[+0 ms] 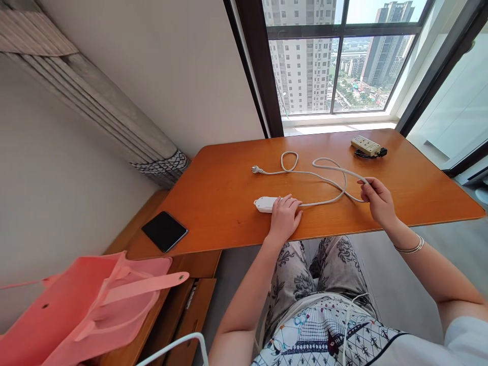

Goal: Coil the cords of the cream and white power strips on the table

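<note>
A white power strip [265,204] lies near the front edge of the wooden table. My left hand [285,217] is closed over its right end, fingers across the top and thumb at the side, covering much of it. Its white cord [324,204] runs right from the strip and loops back across the tabletop to a plug [256,169] at the far left. Farther right, my right hand [376,199] pinches a stretch of this cord between thumb and fingers, slightly above the table.
A beige power strip [366,145] with a black cord and plug sits at the back right of the table [224,188]. At the left corner lies a black phone [164,231]. A pink bag [95,305] stands lower left. Behind the table is a window [339,66].
</note>
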Motion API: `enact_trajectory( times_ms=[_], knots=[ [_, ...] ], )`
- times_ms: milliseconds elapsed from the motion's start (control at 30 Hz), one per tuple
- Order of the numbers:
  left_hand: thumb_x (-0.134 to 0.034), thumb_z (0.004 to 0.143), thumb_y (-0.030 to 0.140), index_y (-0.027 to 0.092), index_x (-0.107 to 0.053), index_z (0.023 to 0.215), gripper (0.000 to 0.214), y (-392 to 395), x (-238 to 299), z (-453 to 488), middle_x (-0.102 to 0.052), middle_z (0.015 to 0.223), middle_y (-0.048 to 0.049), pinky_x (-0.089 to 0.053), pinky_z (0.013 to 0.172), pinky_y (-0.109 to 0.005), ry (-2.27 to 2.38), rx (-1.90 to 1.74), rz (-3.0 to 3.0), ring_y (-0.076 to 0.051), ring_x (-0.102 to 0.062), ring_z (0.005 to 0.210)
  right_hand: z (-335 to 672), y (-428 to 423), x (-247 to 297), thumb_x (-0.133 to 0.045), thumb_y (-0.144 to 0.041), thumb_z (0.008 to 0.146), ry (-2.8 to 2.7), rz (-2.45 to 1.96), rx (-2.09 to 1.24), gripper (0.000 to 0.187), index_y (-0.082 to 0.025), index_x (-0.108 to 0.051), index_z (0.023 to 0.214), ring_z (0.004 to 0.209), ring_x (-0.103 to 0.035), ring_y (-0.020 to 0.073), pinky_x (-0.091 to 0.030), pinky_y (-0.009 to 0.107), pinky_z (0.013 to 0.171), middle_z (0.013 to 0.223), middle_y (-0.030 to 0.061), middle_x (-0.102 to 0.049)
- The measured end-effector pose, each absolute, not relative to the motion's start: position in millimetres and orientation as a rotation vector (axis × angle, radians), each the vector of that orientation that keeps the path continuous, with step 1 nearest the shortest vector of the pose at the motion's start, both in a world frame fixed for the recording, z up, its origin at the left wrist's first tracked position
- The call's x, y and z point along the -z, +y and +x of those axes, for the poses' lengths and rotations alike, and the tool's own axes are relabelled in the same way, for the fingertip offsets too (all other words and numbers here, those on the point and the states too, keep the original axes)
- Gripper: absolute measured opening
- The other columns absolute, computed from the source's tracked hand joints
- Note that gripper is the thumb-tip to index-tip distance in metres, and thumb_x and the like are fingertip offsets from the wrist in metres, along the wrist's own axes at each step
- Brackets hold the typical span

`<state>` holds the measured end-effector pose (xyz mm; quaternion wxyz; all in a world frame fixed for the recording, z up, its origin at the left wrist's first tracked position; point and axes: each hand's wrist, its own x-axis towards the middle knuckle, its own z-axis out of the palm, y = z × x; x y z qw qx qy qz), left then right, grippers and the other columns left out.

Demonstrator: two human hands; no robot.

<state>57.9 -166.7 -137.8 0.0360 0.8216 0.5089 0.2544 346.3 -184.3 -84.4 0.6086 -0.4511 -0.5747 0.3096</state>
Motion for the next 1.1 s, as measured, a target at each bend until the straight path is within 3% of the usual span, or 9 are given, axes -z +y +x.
enact_trajectory(
  times_ms=[233, 333, 433, 567, 633, 733, 867, 967, 1100],
  knots=[
    [-0.055, 0.091, 0.018, 0.022, -0.071, 0.095, 0.018, -158.8, 136.0, 27.1, -0.072, 0.101, -0.0107, -0.046, 0.103, -0.050, 1.667, -0.917, 2.521, -0.031, -0.063, 0.112, 393.5, -178.9, 62.9, -0.077, -0.041, 0.079, -0.723, -0.866, -0.772, 0.025, -0.022, -0.063, 0.087, 0.047, -0.023, 0.0056, -0.026, 0.018, 0.041, 0.060, -0.0096, -0.027],
    [-0.052, 0.094, 0.026, 0.022, -0.069, 0.095, 0.017, -157.3, 132.0, 8.1, -0.071, 0.099, -0.0119, -0.048, 0.096, -0.047, 1.713, -1.126, 2.433, -0.031, -0.063, 0.110, 408.7, -182.4, 70.9, -0.076, -0.041, 0.078, -0.741, -0.957, -0.755, 0.024, -0.021, -0.065, 0.086, 0.047, -0.024, 0.0062, -0.026, 0.019, 0.041, 0.058, -0.0093, -0.028],
    [-0.051, 0.095, 0.034, 0.021, -0.066, 0.092, 0.020, -158.4, 120.9, -5.4, -0.071, 0.097, -0.0119, -0.048, 0.094, -0.045, 1.699, -1.340, 2.318, -0.029, -0.064, 0.103, 416.5, -185.8, 85.4, -0.069, -0.047, 0.083, -0.904, -1.135, -0.667, 0.026, -0.022, -0.067, 0.088, 0.052, -0.037, 0.0086, -0.036, 0.021, 0.047, 0.061, -0.0061, -0.037],
    [-0.055, 0.093, 0.043, 0.022, -0.064, 0.089, 0.023, -170.3, 97.1, -4.2, -0.070, 0.088, -0.0079, -0.050, 0.080, -0.037, 1.620, -1.492, 2.012, -0.024, -0.064, 0.086, 413.7, -186.9, 96.3, -0.064, -0.049, 0.086, -1.208, -1.409, -0.169, 0.044, -0.024, -0.064, 0.122, 0.098, -0.062, 0.0238, -0.055, 0.043, 0.084, 0.105, 0.0077, -0.061],
    [-0.058, 0.091, 0.049, 0.022, -0.064, 0.087, 0.028, -181.6, 84.7, 4.4, -0.071, 0.086, -0.0063, -0.050, 0.075, -0.034, 1.476, -1.470, 1.815, -0.022, -0.065, 0.082, 402.7, -188.2, 93.0, -0.066, -0.047, 0.085, -1.361, -1.438, 0.131, 0.063, -0.024, -0.050, 0.142, 0.130, -0.050, 0.0338, -0.045, 0.058, 0.104, 0.137, 0.0152, -0.051],
    [-0.066, 0.085, 0.058, 0.021, -0.065, 0.083, 0.036, -199.7, 69.9, 21.5, -0.074, 0.088, -0.0071, -0.052, 0.074, -0.032, 1.140, -1.332, 1.562, -0.022, -0.070, 0.085, 374.5, -193.1, 81.4, -0.065, -0.044, 0.088, -1.663, -1.279, 0.319, 0.070, -0.025, -0.040, 0.151, 0.146, -0.036, 0.0366, -0.033, 0.062, 0.116, 0.152, 0.0167, -0.041],
    [-0.074, 0.079, 0.059, 0.020, -0.064, 0.078, 0.040, -211.2, 61.1, 36.3, -0.072, 0.081, -0.0060, -0.054, 0.074, -0.032, 0.903, -1.299, 1.350, -0.024, -0.072, 0.088, 337.5, -198.0, 73.1, -0.055, -0.033, 0.093, -2.115, -0.991, 0.150, 0.053, -0.027, -0.049, 0.145, 0.146, -0.041, 0.0323, -0.025, 0.060, 0.121, 0.143, 0.0118, -0.058],
    [-0.076, 0.075, 0.060, 0.020, -0.062, 0.076, 0.042, -207.6, 61.1, 33.4, -0.068, 0.073, -0.0030, -0.056, 0.074, -0.034, 0.909, -1.429, 1.275, -0.023, -0.073, 0.081, 324.5, -193.7, 78.5, -0.045, -0.030, 0.099, -2.345, -0.920, -0.178, 0.036, -0.028, -0.064, 0.130, 0.133, -0.056, 0.0277, -0.019, 0.061, 0.124, 0.122, 0.0073, -0.072],
    [-0.075, 0.074, 0.062, 0.021, -0.060, 0.077, 0.044, -198.4, 64.8, 14.9, -0.067, 0.070, -0.0020, -0.056, 0.071, -0.034, 1.060, -1.653, 1.330, -0.023, -0.072, 0.076, 317.0, -184.9, 86.3, -0.039, -0.036, 0.104, -2.331, -0.896, -0.547, 0.037, -0.026, -0.071, 0.118, 0.112, -0.068, 0.0234, -0.045, 0.051, 0.110, 0.116, 0.0096, -0.074]
  ],
)
